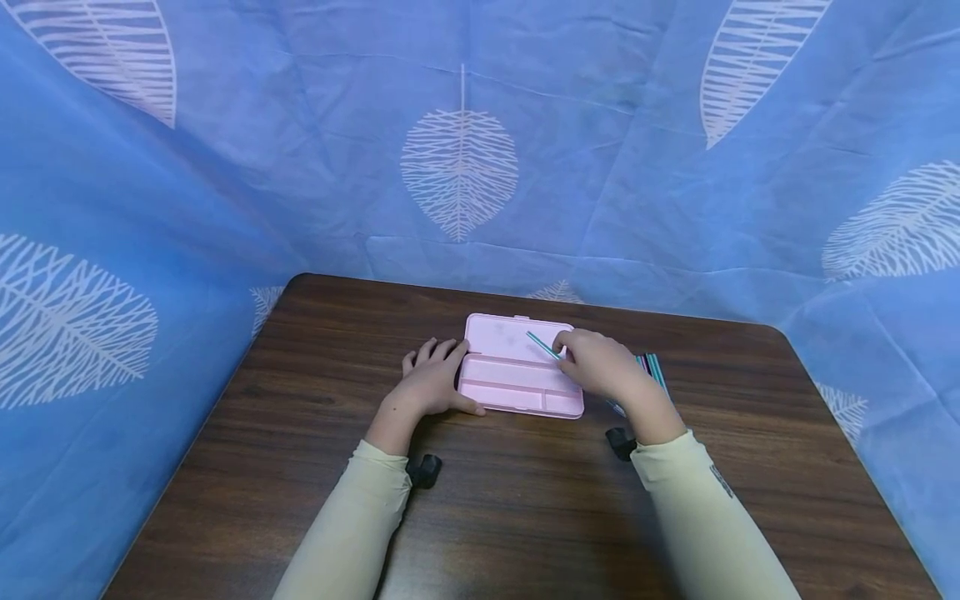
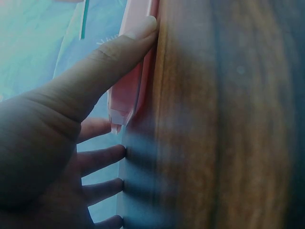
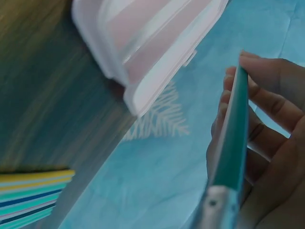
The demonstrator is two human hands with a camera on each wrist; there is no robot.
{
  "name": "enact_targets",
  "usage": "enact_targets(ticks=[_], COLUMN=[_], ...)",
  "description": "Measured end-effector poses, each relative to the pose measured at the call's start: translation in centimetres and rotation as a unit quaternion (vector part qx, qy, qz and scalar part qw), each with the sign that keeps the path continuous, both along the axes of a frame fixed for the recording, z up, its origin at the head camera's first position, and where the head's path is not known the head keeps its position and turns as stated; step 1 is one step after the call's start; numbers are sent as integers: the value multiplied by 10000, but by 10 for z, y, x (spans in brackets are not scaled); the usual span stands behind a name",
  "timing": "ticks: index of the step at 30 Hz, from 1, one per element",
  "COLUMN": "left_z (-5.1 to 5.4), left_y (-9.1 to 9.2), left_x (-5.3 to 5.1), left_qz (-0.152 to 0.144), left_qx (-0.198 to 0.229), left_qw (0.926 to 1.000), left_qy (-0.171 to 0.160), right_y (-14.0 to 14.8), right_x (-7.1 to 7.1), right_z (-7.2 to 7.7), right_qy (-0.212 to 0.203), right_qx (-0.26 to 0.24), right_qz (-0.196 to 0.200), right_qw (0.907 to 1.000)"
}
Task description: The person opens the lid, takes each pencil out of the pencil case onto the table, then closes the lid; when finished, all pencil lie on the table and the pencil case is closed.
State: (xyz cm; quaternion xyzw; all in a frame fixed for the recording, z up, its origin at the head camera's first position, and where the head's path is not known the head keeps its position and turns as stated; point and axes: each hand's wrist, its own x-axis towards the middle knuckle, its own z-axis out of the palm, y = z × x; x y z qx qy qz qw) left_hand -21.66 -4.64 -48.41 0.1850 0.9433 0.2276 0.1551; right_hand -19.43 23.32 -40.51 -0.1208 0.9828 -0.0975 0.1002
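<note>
A pink pencil case [image 1: 517,372] lies unfolded on the table, lid away from the person, compartments toward them. At its left end, my left hand [image 1: 431,387] rests with spread fingers. Its thumb [image 2: 126,45] lies along the near wall of the case; the index finger is at the left side, the other fingertips down by the tabletop. Over the case's right side, my right hand [image 1: 600,362] pinches a teal pencil [image 3: 233,129] with a silvery metal band, held tilted between thumb and fingers. Several striped pencils [image 3: 33,195] lie on the table beside the right hand, partly hidden by it in the head view.
The dark wooden table [image 1: 517,517] has rounded far corners. Behind and beside it hangs a blue cloth [image 1: 337,150] with white leaf prints. Black wrist mounts [image 1: 425,472] sit at both cuffs.
</note>
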Motion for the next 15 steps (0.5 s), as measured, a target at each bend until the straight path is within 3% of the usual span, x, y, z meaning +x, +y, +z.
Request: enact_targets(ticks=[7,15], left_z=[-1,2], left_y=[1,0], left_x=[0,1], left_qz=[-18,1], left_qx=[36,24], left_qw=[10000,10000], left_qy=[-9,-35], right_y=[30,78], right_x=[7,16], right_z=[0,-4], right_qy=[-27,-358], right_qx=[-101,-334], right_qz=[-399,-1089], right_qw=[9991,9929])
